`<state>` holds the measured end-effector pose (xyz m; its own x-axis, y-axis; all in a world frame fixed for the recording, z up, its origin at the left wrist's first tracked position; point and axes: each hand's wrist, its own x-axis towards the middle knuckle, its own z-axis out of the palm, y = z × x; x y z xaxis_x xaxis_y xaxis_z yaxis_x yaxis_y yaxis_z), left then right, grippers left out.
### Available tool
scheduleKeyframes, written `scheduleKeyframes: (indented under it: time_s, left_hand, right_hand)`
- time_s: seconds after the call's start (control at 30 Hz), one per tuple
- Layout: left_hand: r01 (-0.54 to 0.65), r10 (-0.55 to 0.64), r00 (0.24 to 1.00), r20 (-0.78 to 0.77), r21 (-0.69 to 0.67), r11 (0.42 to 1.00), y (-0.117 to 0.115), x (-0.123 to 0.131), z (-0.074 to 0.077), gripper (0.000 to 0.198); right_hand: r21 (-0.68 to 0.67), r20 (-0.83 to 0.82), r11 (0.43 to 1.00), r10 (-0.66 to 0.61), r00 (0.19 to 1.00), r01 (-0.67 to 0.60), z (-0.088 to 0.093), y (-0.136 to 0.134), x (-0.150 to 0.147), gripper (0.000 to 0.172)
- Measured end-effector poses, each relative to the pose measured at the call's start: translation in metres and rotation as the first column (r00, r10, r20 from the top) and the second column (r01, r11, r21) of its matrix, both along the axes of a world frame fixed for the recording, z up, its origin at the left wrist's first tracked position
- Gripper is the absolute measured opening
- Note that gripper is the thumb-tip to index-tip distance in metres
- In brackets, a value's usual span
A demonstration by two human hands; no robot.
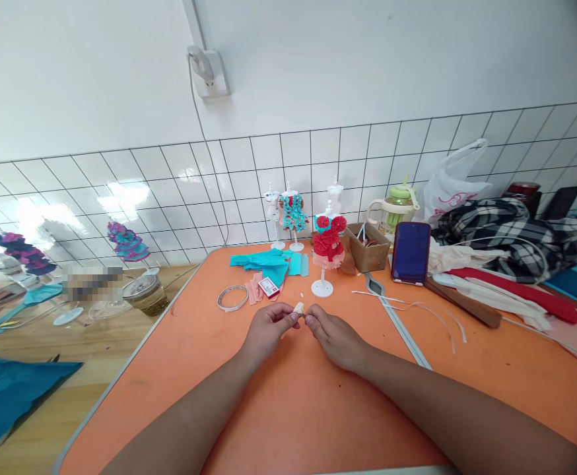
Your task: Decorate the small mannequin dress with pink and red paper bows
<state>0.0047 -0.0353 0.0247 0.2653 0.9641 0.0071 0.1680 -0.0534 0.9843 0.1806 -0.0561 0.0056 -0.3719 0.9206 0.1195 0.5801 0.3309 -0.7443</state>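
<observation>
At an orange table [273, 402], on the near side of a small mannequin in a red dress [328, 247], a person works with two bare hands brought together. The left forearm [184, 409] slants in from the lower left, the right forearm [451, 396] from the lower right, and both hands turn inward until their fingertips nearly meet, low over the tabletop. Whether either hand rests on the surface cannot be told.

Well to the left of the mannequin runs the table's grey edge [144, 336], with a wooden surface [95, 343] beyond it; behind the mannequin, a tiled wall [249, 191] limits reach. Bare orange tabletop spreads nearer than the mannequin, between the forearms. Room is tighter around the figure: blue paper [261, 260], a red-and-white box [269, 287] and a ring-shaped roll [232, 309] lie to its left, while a cardboard box [368, 257] and a phone [410, 251] stand to its right.

Both hands are drawn into narrow pinches. The left hand [269, 330] grips a small cream piece [299, 307], in front of the mannequin and slightly to its left; the right hand [340, 336] pinches the piece's lower end, partly hidden by fingers.
</observation>
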Motion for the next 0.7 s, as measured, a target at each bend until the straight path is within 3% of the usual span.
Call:
scheduleKeyframes:
  time_s: [0.23,0.33,0.47,0.6,0.7]
  left_hand:
    - [0.032,-0.005,0.989,0.15,-0.179,0.983,0.004,-0.001,-0.009,0.024]
    - [0.032,-0.01,0.993,0.119,-0.183,0.983,0.004,-0.001,-0.008,0.026]
    - [-0.009,0.009,0.999,-0.04,-0.019,1.0,-0.001,0.002,-0.003,0.025]
    - [-0.053,0.099,0.974,-0.205,0.221,0.974,-0.007,0.003,0.0,0.023]
    - [-0.026,0.077,0.974,-0.211,0.235,0.972,-0.008,0.003,0.0,0.022]
  right_hand:
    - [-0.016,-0.012,1.0,0.017,1.0,-0.018,-0.001,0.0,0.0,0.029]
    - [-0.027,-0.04,0.999,0.025,0.999,-0.026,-0.004,0.001,0.0,0.03]
    - [-0.024,-0.038,1.0,0.005,0.999,-0.006,-0.005,0.001,-0.001,0.032]
    - [-0.024,0.013,0.998,-0.062,0.998,0.063,-0.002,0.0,-0.001,0.032]
    - [-0.028,-0.012,0.999,-0.025,1.0,0.024,-0.002,0.001,0.0,0.033]
